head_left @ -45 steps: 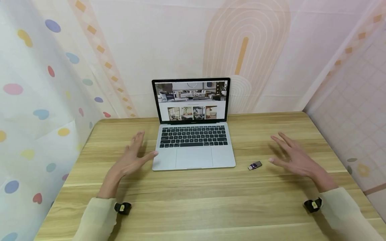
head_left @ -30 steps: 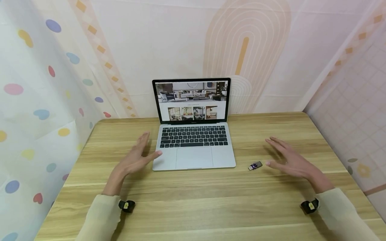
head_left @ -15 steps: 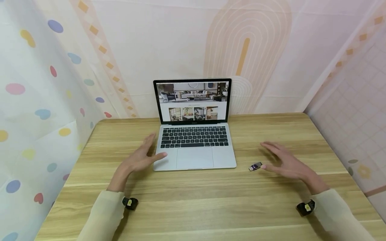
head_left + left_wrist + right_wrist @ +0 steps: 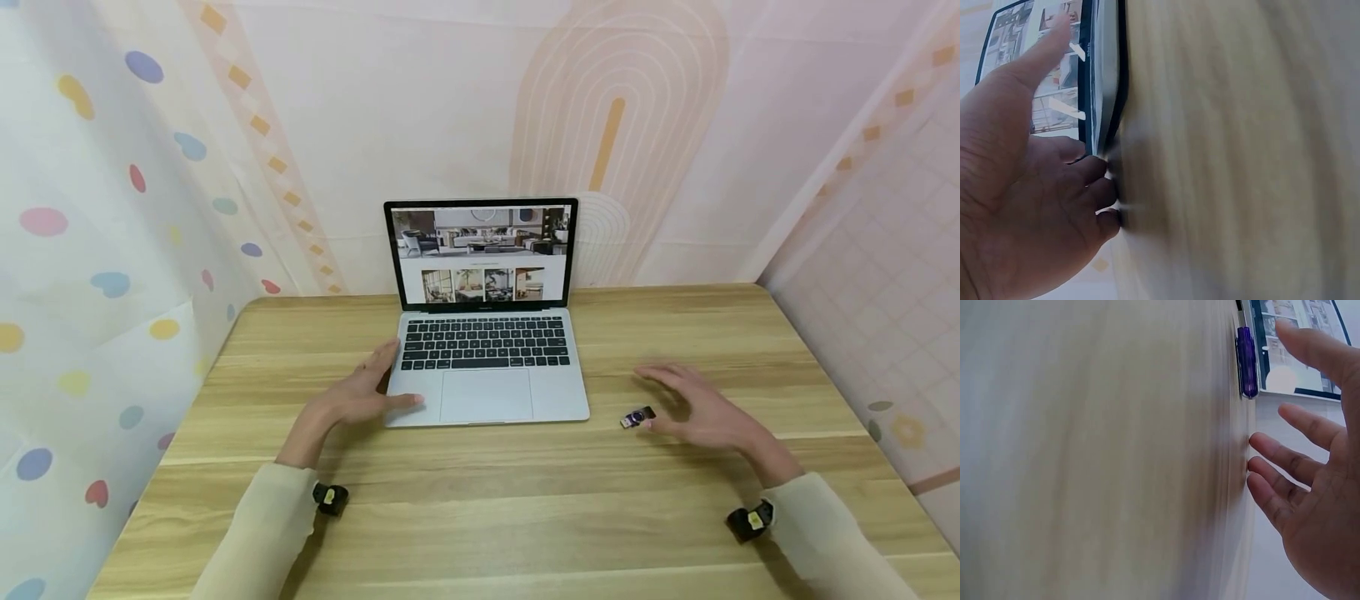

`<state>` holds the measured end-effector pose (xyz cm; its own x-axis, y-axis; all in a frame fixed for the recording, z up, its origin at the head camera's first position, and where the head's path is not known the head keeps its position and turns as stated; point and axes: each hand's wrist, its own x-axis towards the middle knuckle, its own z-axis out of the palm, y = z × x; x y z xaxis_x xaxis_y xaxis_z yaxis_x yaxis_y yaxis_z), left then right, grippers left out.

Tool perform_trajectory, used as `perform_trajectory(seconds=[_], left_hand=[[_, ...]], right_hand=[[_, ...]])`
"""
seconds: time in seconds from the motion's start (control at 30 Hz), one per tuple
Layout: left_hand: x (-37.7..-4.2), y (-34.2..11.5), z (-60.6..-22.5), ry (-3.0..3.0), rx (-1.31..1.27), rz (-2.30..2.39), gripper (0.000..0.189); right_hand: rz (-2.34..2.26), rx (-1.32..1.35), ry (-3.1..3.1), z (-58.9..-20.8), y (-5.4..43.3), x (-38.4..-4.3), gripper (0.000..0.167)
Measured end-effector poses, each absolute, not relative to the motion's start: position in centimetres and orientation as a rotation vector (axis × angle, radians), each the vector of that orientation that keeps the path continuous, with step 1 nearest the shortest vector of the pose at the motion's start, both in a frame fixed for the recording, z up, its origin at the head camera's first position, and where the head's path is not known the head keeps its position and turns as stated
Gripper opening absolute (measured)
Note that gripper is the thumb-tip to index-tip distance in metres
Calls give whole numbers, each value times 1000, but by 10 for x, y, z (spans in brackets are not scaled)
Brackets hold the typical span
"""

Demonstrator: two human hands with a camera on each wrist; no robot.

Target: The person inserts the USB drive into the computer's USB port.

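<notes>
A silver laptop stands unfolded on the wooden table, a furniture web page on its screen. My left hand is at its left side, fingers along the edge and thumb over the palm rest. In the left wrist view that hand's fingertips are down at the table by the laptop's edge, with the thumb raised. Right of the laptop lies a small purple and silver USB flash drive. My right hand is beside it, thumb tip overlapping its right end; the right wrist view shows the fingers spread around the drive.
The wooden table reaches back to a pale patterned curtain, which rises close behind the laptop screen. A dotted curtain borders the left side. Each wrist wears a black camera, such as the right one.
My left hand has moved right, its fingers reaching the laptop's left edge and its thumb lowering over the palm rest. My right hand has moved left and lower to the flash drive.
</notes>
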<state>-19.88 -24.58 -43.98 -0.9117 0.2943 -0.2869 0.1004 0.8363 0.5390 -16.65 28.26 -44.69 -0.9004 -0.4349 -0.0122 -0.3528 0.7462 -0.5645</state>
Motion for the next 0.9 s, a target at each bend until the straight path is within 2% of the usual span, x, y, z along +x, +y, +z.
perform_trajectory(seconds=[0.4, 0.9], left_hand=[[-202, -244, -437, 2637, 264, 647, 122], [-202, -242, -436, 2632, 264, 626, 120]], right_hand=[[-870, -626, 2787, -447, 278, -168, 72], [-895, -635, 2762, -450, 273, -170, 44]])
